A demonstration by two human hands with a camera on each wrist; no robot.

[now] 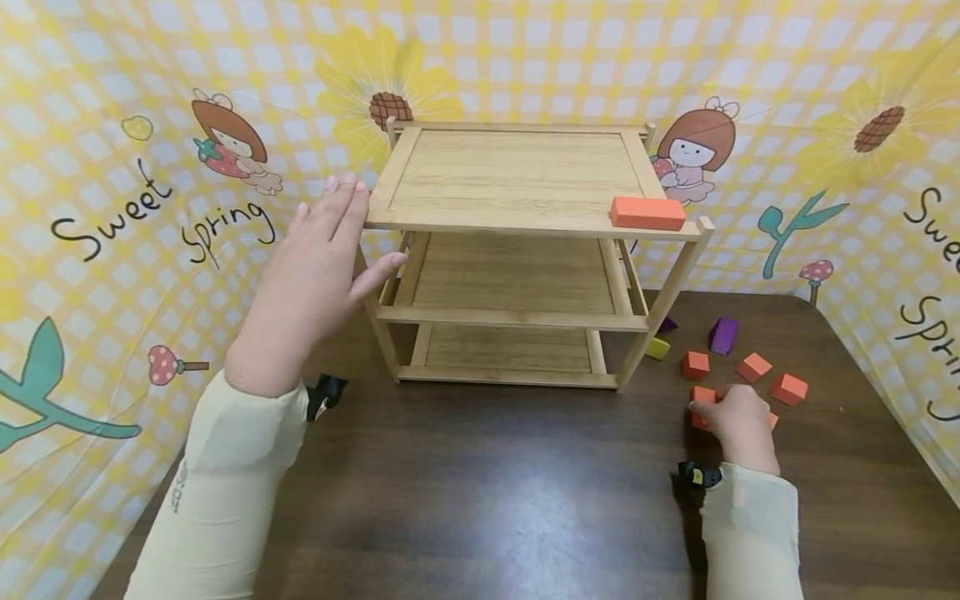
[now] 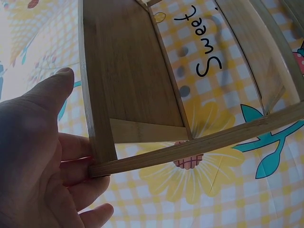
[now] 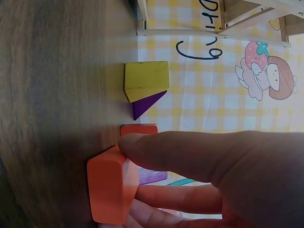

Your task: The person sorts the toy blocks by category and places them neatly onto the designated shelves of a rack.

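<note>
My left hand [image 1: 311,250] lies against the upper left corner of a wooden three-tier shelf [image 1: 517,179], fingers straight and thumb spread apart. In the left wrist view its fingers [image 2: 85,192] touch the end of the frame around a corner post [image 2: 97,99]. To the right of the shelf, my right hand [image 1: 742,423] pinches an orange block [image 3: 107,187] low over the brown table, thumb on one side and fingers on the other. Another orange block [image 1: 773,421] is partly hidden behind that hand. On the top tier, a long orange block [image 1: 647,213] lies at the front right corner.
Loose orange blocks [image 1: 790,389], a purple block [image 1: 723,336] and a yellow block [image 1: 657,348] lie on the dark table [image 1: 480,492] right of the shelf. A purple piece [image 3: 148,105] sits behind the yellow one. Patterned cloth [image 1: 517,58] encloses the back and sides.
</note>
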